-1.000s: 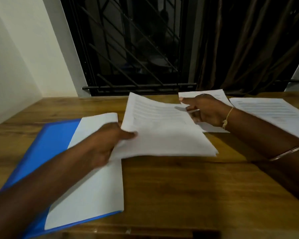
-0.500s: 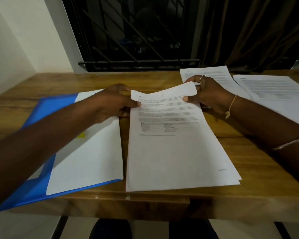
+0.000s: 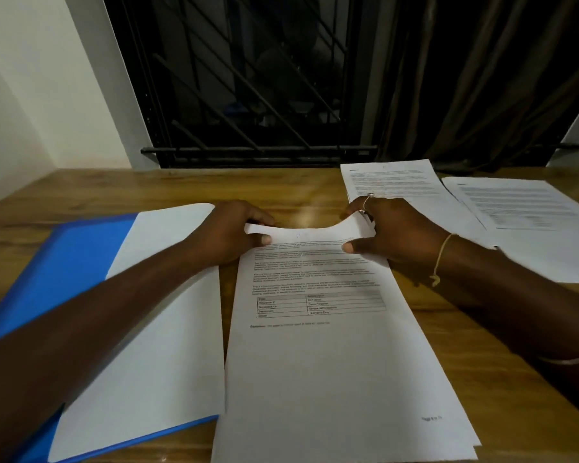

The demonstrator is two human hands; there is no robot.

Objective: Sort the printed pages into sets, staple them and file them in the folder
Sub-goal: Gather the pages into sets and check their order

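Pinching one page set (image 3: 331,345) at its far corners: left hand (image 3: 229,233), right hand (image 3: 395,233). Two further sets (image 3: 398,182) (image 3: 528,222); one blue folder (image 3: 77,262).

I see a brown wooden counter (image 3: 168,188), a black barred window grille (image 3: 241,95), and a dark brown curtain (image 3: 475,78).

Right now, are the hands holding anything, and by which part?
Yes: the middle stack of pages, pinched at its far top corners, left hand on one, right hand on the other.
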